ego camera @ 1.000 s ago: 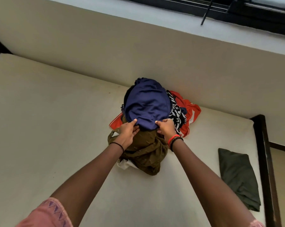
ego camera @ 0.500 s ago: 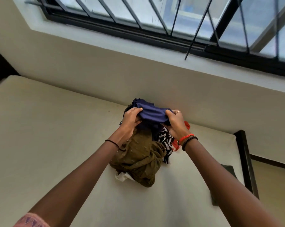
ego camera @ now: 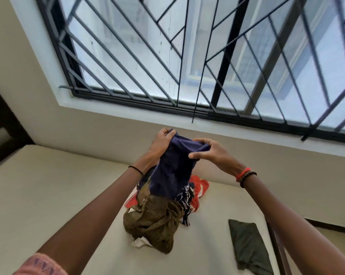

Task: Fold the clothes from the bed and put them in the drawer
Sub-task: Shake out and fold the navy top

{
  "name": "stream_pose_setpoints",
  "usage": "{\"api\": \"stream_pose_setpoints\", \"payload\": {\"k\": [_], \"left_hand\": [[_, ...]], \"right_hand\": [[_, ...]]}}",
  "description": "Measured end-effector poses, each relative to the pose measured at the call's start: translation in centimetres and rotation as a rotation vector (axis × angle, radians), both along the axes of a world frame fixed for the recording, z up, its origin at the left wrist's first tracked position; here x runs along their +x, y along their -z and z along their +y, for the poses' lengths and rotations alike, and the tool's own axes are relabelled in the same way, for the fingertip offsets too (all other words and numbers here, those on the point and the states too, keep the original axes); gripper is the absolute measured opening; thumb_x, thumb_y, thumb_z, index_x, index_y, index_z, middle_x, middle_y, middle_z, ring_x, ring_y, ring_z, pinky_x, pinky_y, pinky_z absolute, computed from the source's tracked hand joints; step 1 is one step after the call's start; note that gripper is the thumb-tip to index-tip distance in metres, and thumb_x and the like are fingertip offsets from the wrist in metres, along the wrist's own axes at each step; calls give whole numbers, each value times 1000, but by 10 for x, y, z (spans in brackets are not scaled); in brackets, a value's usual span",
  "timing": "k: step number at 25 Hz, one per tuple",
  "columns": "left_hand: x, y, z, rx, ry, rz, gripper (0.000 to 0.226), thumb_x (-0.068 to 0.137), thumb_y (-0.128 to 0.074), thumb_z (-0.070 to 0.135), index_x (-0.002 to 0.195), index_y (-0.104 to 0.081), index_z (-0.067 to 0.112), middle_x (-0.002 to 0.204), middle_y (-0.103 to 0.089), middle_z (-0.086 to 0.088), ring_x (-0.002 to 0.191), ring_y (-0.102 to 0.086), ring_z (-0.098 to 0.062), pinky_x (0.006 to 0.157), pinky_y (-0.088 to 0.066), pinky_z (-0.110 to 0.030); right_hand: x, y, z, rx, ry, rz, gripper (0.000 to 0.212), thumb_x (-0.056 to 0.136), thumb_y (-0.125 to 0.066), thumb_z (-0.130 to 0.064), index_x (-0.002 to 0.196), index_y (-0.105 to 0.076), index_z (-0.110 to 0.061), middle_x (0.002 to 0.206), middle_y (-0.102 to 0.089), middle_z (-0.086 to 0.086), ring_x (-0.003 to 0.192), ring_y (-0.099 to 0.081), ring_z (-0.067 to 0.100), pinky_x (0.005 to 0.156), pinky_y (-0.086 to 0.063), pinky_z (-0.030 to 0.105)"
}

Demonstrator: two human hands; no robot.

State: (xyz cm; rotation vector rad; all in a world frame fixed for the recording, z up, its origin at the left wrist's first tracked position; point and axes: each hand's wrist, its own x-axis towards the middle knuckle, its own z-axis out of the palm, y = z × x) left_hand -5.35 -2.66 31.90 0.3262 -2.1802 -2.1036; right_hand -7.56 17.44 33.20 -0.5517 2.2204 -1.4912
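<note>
Head view, one moment, bedroom.

Item in hand: navy garment (ego camera: 173, 171), lifted clear above the heap and hanging bunched from its top edge. The left hand (ego camera: 162, 142) grips the upper left corner, fingers curled round the cloth. The right hand (ego camera: 209, 151) pinches the upper right edge between thumb and fingers.

Heap on the mattress (ego camera: 48, 195), directly beneath the navy garment:
- olive-brown garment (ego camera: 153, 221), crumpled, on top at the near side
- red garment (ego camera: 199, 185), at the far side, partly covered
- black-and-white patterned garment (ego camera: 184, 201), between the two
- white cloth (ego camera: 140, 242), a scrap showing under the olive-brown one

Set apart, on the right near the dark bed frame (ego camera: 276, 245): dark green garment (ego camera: 247, 243), lying flat and apparently folded.

Background: barred window (ego camera: 167, 56) above the wall.

Progress, as judged: early. One piece looks folded, one is being opened out for folding, at least four lie unfolded. No drawer in view; nothing shown put away.
</note>
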Motion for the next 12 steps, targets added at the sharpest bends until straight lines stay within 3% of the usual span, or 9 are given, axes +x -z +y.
{"api": "stream_pose_setpoints", "payload": {"k": [2,4,6,10,12], "left_hand": [[11,-35,13,-7,30,-28,18,97,-51,28,89,-58,14,81,-59,-5,69,-56,-15,66,-48,-31],[24,-73,26,-68,97,-57,21,95,-55,33,87,-61,15,79,-60,-4,68,-56,-14,64,-47,-28],[38,-109,37,-168,209,-76,28,89,-62,42,93,-65,14,83,-65,-2,73,-60,-14,66,-49,-27],[64,-163,52,-418,475,-46,46,83,-68,46,106,-64,6,99,-67,-11,86,-62,-18,81,-50,-34],[77,-184,66,-590,503,-31,46,86,-63,48,110,-64,9,104,-67,-6,92,-63,-16,84,-50,-32]], "right_hand": [[13,-28,21,145,-48,170,33,72,-81,-11,101,-65,-10,90,-68,3,78,-63,10,67,-49,17],[22,-55,41,154,64,314,7,78,-69,-10,78,-64,-6,70,-60,6,65,-55,13,63,-47,32],[29,-85,67,126,197,367,11,76,-55,-8,73,-62,0,63,-54,7,61,-50,16,61,-44,37],[50,-143,113,141,270,446,28,81,-46,9,70,-64,-9,61,-53,5,55,-46,13,53,-38,26],[63,-167,127,159,291,463,23,84,-43,7,76,-62,-4,66,-55,5,61,-49,13,54,-39,21]]}}
